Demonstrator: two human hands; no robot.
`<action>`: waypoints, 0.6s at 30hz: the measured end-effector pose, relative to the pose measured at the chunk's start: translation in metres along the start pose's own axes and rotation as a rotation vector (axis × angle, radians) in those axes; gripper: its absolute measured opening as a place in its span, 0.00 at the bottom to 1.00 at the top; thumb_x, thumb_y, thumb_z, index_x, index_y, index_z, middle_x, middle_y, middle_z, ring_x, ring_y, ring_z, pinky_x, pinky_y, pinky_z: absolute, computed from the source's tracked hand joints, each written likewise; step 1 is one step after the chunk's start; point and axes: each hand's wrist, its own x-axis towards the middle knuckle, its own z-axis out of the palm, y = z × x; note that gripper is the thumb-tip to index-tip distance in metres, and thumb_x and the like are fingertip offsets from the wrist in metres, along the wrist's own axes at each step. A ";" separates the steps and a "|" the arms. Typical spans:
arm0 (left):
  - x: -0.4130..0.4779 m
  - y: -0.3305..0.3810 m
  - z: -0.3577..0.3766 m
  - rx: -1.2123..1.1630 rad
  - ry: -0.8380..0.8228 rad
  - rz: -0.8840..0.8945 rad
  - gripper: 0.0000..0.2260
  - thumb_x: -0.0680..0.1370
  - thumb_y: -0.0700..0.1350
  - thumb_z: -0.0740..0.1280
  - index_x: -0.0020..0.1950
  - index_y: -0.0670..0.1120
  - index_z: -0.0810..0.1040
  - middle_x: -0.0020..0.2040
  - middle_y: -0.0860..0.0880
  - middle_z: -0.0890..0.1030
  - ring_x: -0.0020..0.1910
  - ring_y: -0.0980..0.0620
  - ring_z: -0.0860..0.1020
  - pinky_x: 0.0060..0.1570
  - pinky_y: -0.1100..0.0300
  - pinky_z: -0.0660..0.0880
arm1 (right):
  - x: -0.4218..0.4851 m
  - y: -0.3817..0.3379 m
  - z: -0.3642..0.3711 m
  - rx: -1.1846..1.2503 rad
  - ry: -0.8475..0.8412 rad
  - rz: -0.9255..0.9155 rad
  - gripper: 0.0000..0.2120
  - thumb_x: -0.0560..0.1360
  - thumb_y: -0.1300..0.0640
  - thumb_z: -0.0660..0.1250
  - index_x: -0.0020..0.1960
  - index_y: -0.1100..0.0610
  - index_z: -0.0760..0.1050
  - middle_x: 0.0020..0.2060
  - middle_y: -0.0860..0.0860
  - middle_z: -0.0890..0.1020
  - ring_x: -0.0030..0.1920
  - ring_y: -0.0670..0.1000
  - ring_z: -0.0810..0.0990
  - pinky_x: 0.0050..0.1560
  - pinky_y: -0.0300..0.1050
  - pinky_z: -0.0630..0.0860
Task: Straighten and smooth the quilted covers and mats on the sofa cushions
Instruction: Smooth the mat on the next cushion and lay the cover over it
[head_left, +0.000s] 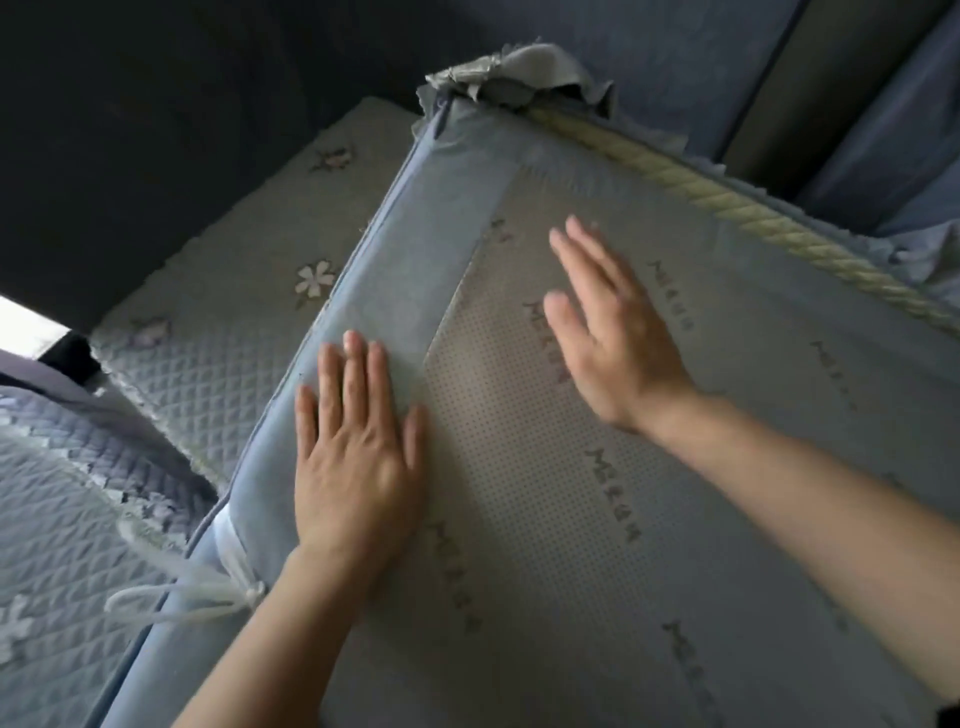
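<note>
— Head view: where are your hands?
— Your left hand (358, 447) lies flat, fingers together, on the mat's (545, 509) blue border; it grips nothing.
— And your right?
— Your right hand (608, 338), blurred, is spread open on the dotted middle, near the rope trim (727, 208), holding nothing.

Left hand (358, 457) and right hand (613, 332) flat, fingers extended.

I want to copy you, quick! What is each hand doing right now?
Left hand: open, flat on the blue cushion, holding nothing.
Right hand: open, fingers spread over the dotted mat, holding nothing.
</note>
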 end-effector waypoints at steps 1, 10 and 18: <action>-0.011 -0.008 0.013 0.037 -0.043 -0.003 0.31 0.81 0.58 0.45 0.79 0.43 0.51 0.79 0.47 0.46 0.78 0.51 0.40 0.76 0.51 0.40 | 0.018 -0.028 -0.012 0.101 0.157 -0.085 0.24 0.81 0.56 0.52 0.75 0.62 0.60 0.75 0.57 0.60 0.76 0.53 0.55 0.76 0.52 0.53; 0.021 0.003 -0.071 -0.271 0.389 -0.029 0.27 0.82 0.49 0.54 0.79 0.45 0.52 0.80 0.47 0.48 0.78 0.50 0.42 0.72 0.59 0.34 | -0.003 -0.013 0.110 -0.363 -0.309 -0.332 0.29 0.78 0.46 0.44 0.78 0.51 0.53 0.78 0.51 0.53 0.78 0.51 0.48 0.76 0.54 0.46; -0.064 -0.045 0.016 -0.007 -0.014 -0.077 0.28 0.80 0.56 0.48 0.79 0.45 0.54 0.79 0.49 0.52 0.77 0.53 0.44 0.75 0.53 0.41 | 0.029 -0.116 0.018 0.349 0.357 -0.308 0.21 0.77 0.68 0.54 0.69 0.65 0.68 0.69 0.59 0.72 0.71 0.53 0.68 0.73 0.50 0.62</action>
